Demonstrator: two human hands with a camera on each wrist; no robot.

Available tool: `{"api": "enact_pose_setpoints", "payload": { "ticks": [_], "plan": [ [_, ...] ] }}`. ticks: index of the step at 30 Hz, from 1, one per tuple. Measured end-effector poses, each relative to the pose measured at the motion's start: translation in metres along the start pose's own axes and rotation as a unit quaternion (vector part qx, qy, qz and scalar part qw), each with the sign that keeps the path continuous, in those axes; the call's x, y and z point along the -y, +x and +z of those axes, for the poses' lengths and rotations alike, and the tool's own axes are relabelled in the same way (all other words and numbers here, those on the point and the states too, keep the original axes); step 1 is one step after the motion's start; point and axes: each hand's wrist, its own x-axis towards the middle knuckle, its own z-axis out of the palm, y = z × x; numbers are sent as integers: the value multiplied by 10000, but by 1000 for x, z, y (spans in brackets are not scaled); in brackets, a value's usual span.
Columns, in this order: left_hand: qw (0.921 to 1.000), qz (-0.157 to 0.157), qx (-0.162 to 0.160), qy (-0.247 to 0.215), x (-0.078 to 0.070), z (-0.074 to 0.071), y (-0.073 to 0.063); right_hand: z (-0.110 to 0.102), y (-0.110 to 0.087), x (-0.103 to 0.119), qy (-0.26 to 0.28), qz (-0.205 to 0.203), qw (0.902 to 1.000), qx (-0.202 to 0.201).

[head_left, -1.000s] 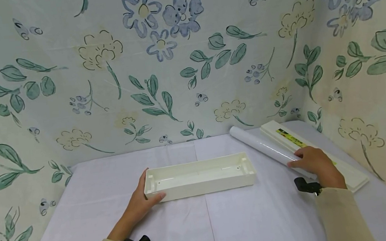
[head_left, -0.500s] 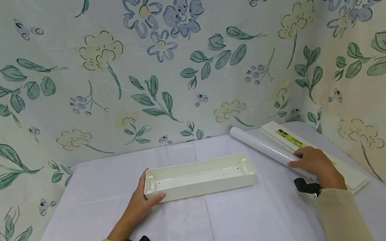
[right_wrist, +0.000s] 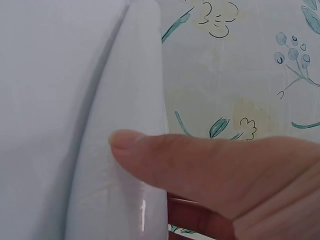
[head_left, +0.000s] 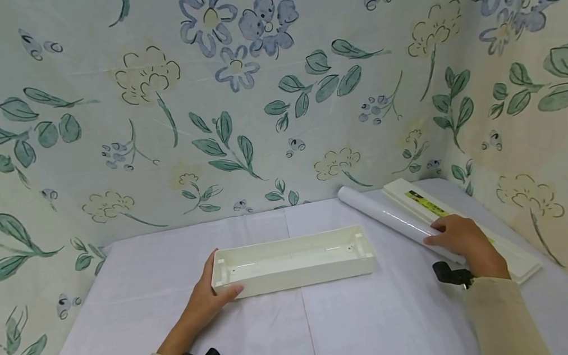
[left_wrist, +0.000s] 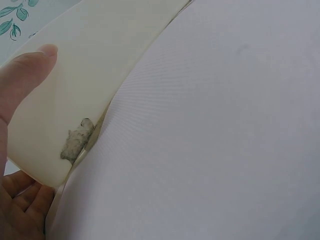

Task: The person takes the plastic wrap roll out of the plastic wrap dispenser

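A long, off-white open plastic box (head_left: 297,275) sits mid-table, with small holes in its floor and brackets inside its ends. My left hand (head_left: 209,294) grips its left end, thumb along the front wall and fingers round the end. In the left wrist view a greyish patch (left_wrist: 77,140) marks the wall's lower edge. At the right, a shiny white roll of plastic film (head_left: 386,213) lies slantwise on the cloth. My right hand (head_left: 464,238) holds the roll near its closer end; in the right wrist view the thumb (right_wrist: 135,147) presses its side and the fingers go behind it.
Beside the roll, further right, lies a long off-white lid-like panel (head_left: 517,261) with a yellow-and-black label (head_left: 425,203). A white cloth (head_left: 257,337) covers the table. Flower-patterned walls (head_left: 241,147) rise behind it and at both sides.
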Motion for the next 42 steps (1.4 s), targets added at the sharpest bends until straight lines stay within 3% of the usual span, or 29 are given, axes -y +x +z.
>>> {"api": "enact_pose_setpoints", "payload": {
  "ticks": [13,42],
  "plan": [
    [10000,-6,20,8,0,1,-1,-1,1,2,24,53,10000,11],
    [10000,-48,46,-66,-1,0,0,0,4,9,193,-274,9994,-106]
  ]
}}
